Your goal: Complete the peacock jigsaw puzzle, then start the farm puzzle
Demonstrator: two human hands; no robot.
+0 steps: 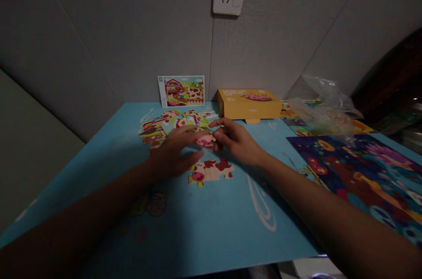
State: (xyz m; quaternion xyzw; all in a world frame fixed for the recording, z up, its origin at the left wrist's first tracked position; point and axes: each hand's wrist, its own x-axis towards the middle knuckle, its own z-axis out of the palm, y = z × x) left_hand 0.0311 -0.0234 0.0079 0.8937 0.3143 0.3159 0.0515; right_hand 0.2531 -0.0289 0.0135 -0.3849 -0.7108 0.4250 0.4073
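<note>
My right hand (238,142) pinches the edge of a pink puzzle piece (205,140) between thumb and fingers, a little above the table. On the piece's left, my left hand (176,149) is open, its fingers stretched towards it and the thumb apart; I cannot tell whether the fingertips touch it. Below both hands lie joined puzzle pieces (211,171) showing a white-and-brown cow with a pink muzzle. A loose heap of puzzle pieces (154,130) spreads behind my left hand, partly hidden by it.
A farm picture card (182,91) leans on the wall beside a yellow puzzle box (249,105). At right lie a dark colourful puzzle (365,178) and a crumpled clear plastic bag (325,112). The blue table (211,230) has printed drawings.
</note>
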